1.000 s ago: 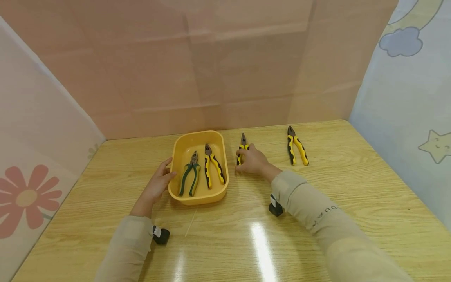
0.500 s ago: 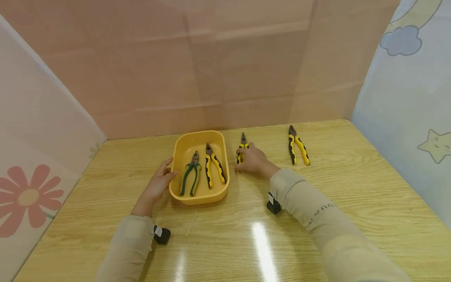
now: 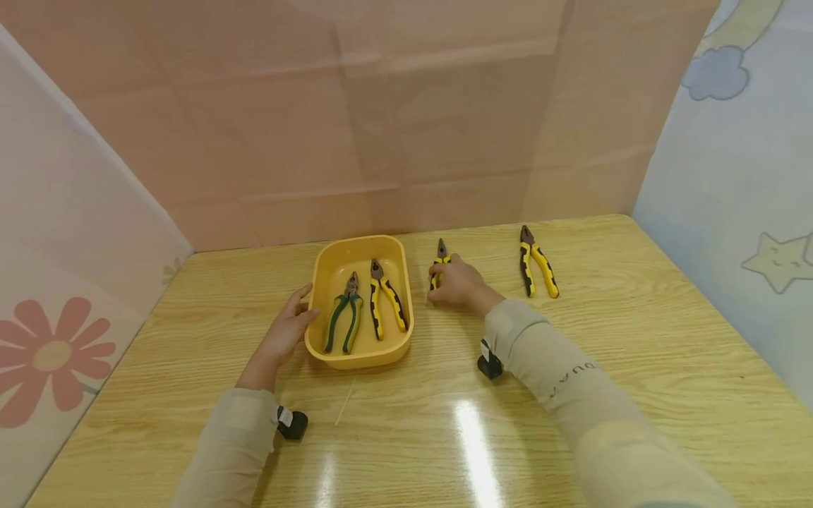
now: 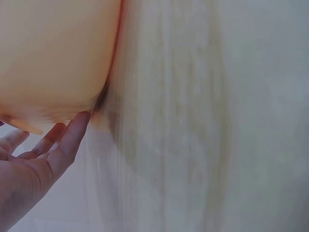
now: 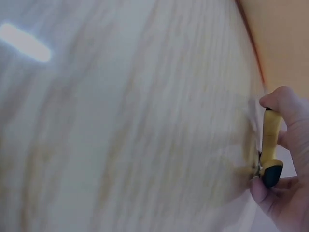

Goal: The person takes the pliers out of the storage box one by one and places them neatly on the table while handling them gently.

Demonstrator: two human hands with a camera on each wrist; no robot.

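In the head view, my left hand holds the left wall of a yellow plastic tub, thumb over the rim and fingers along the outside. Inside the tub lie green-handled pliers and yellow-and-black pliers, side by side. Just right of the tub, my right hand grips long-nose pliers by their yellow-and-black handles, tip pointing away from me. The right wrist view shows thumb and fingers around a handle, close over the table. My palm hides part of these handles.
Another pair of yellow-and-black pliers lies farther right on the wooden table. A thin pale stick lies in front of the tub. A pinkish cloth wall stands behind the table, with printed panels on both sides.
My right hand and the long-nose pliers have shifted slightly to the right, and its wrist has turned a little. The left hand and the tub stay in place.
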